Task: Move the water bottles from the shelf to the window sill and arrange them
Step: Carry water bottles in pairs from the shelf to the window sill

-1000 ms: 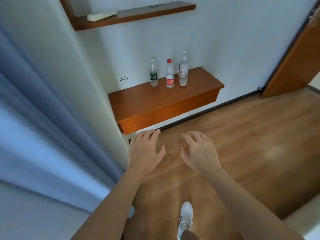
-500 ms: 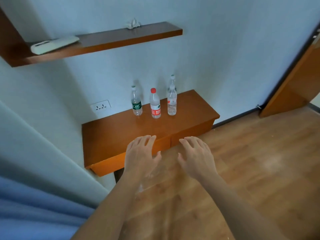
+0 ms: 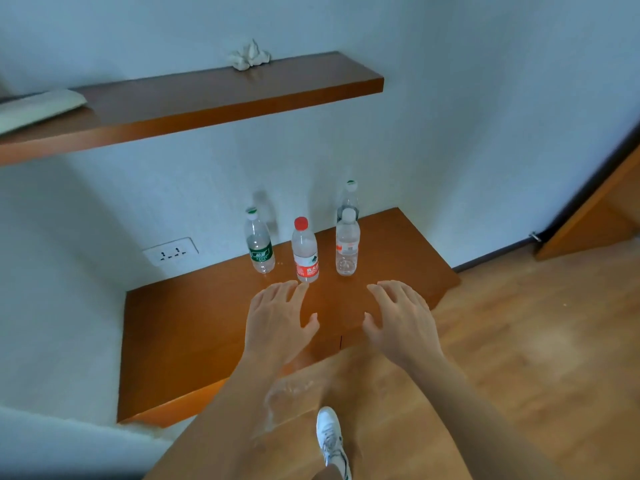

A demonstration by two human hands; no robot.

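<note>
Brown shelf (image 3: 194, 323) is holding water bottles (image 3: 304, 252); I am aiming my wide, empty left hand (image 3: 275, 320) and right hand (image 3: 401, 317) at their middles.

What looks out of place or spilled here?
Nothing spilled: the water bottles all stand upright on the lower shelf. Only a crumpled white wad on the upper shelf looks like stray litter.

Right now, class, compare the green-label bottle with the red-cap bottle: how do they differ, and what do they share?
The green-label bottle has a whitish cap; the red-cap bottle has a red one. The green-label bottle's label is green, the red-cap bottle's red. The green-label bottle stands further left and nearer the wall; the red-cap bottle stands nearer the left hand. Both are clear, upright, on the lower shelf, untouched.
</note>
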